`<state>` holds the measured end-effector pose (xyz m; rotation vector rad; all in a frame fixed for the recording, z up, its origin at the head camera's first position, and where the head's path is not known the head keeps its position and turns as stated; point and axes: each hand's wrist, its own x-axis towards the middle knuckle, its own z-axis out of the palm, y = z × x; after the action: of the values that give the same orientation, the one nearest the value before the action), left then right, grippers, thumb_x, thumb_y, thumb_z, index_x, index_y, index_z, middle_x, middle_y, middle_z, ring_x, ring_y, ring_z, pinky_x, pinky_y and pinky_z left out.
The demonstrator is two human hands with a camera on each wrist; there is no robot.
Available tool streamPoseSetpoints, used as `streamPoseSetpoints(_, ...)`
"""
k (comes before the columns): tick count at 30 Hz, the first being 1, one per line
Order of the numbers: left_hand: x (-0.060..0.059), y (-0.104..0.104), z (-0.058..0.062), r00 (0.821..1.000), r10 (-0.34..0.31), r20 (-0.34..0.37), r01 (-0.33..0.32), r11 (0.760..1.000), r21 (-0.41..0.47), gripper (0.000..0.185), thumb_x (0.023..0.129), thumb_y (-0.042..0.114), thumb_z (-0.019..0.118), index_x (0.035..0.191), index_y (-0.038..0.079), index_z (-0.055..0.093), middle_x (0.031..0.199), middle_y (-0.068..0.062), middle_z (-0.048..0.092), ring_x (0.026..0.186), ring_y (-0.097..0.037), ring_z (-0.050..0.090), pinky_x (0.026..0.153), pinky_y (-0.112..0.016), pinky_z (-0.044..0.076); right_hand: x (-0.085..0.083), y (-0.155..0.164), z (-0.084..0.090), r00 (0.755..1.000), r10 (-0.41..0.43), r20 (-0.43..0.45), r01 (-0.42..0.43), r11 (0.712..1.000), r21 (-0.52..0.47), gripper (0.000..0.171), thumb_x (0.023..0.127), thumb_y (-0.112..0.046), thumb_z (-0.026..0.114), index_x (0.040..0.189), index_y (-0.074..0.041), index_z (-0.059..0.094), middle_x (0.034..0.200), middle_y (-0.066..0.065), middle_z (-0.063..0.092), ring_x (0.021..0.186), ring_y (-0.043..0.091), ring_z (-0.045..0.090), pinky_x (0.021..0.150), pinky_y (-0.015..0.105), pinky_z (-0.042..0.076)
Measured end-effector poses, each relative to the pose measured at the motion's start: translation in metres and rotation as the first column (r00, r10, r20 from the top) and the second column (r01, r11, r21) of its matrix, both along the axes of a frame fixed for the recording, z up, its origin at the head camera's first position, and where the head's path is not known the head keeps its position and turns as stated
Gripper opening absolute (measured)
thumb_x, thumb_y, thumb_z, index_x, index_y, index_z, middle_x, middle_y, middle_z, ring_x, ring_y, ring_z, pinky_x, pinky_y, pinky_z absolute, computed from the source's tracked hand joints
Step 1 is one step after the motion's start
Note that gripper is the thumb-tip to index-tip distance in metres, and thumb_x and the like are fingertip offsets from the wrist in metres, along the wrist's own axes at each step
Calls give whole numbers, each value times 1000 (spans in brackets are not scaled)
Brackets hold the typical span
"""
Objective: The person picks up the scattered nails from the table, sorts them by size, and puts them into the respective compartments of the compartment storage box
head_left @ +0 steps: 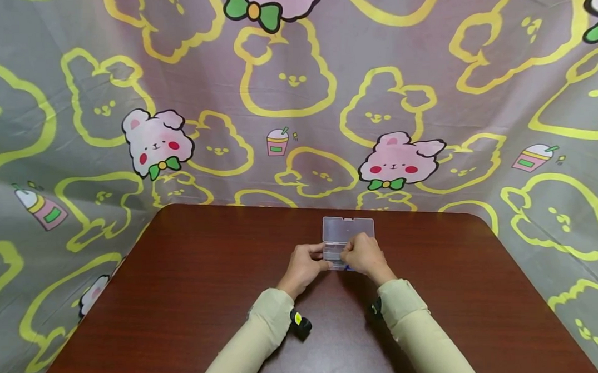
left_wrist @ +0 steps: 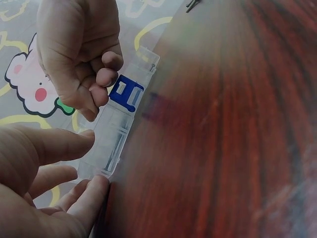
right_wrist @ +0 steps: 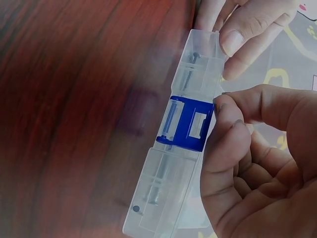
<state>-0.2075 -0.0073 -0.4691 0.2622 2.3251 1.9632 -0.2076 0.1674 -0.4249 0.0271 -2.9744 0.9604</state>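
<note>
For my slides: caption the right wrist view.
Right hand beside the blue latch of a clear case, left hand at its end.

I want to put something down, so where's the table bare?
Bare table lies between the left sleeve and the left edge, and between the right sleeve and the right edge. It's crowded around the clear box, left hand and right hand. The left wrist view shows a small dark item beyond the box.
</note>
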Motion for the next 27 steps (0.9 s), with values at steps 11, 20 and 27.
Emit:
streamPoseSetpoints(11, 0, 0, -1, 1000, 6, -15, -6, 1000, -7, 55, 78, -8, 80, 130, -4, 65, 109, -16, 72, 99, -26, 66, 72, -26, 56, 6, 6, 5, 999, 36, 8, -35, 996, -79, 16, 80, -7, 72, 64, -6, 73, 55, -3, 61, 53, 15, 55, 48, 29, 44)
streamPoseSetpoints(20, 0, 1, -2, 1000, 12, -15, -12, 1000, -17, 56, 77, -6, 82, 130, -4, 65, 112, -17, 71, 103, -28, 66, 74, -27, 55, 15, 27, 7, 998, 36, 59, -22, 974, -224, 13, 89, -6, 75, 77, 0, 76, 67, 6, 67, 57, 17, 62, 51, 30, 53)
streamPoseSetpoints(27, 2, 0, -1, 1000, 14, -27, -14, 1000, -24, 56, 77, -5, 82, 130, -4, 65, 119, -19, 69, 106, -29, 64, 77, -28, 55, 23, 41, 9, 997, 50, 56, -35, 970, -242, 9, 91, -3, 72, 83, 0, 77, 70, 5, 69, 58, 16, 62, 53, 30, 54)
